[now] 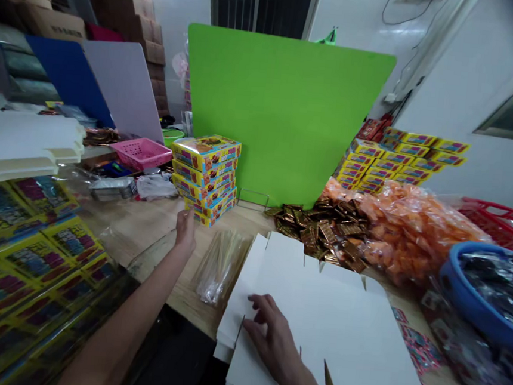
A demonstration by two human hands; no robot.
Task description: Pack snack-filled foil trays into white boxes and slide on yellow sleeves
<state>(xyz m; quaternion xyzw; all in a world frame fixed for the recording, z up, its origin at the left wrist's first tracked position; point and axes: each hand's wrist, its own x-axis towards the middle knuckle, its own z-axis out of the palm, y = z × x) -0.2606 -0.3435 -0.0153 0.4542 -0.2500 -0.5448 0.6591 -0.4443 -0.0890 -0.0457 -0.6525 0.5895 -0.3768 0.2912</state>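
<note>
My left hand (185,232) is stretched forward to the lower front corner of a stack of yellow printed boxes (204,179). Its fingers are upright against or just beside the lowest box and grip nothing that I can see. Over a pile of flat white die-cut cardboard blanks (319,294) rests my right hand (271,331), thumb and fingers apart near a slot at the left edge. Between the two hands, a clear plastic bag of thin sticks (222,267) lies on the wooden table (154,231).
A green board (281,111) stands behind the table. Right of it are gold-wrapped packets (325,225), orange packets (410,230), stacked yellow boxes (389,159) and a blue basin (451,275). At left are a pink basket (141,152) and printed yellow sheets (29,268).
</note>
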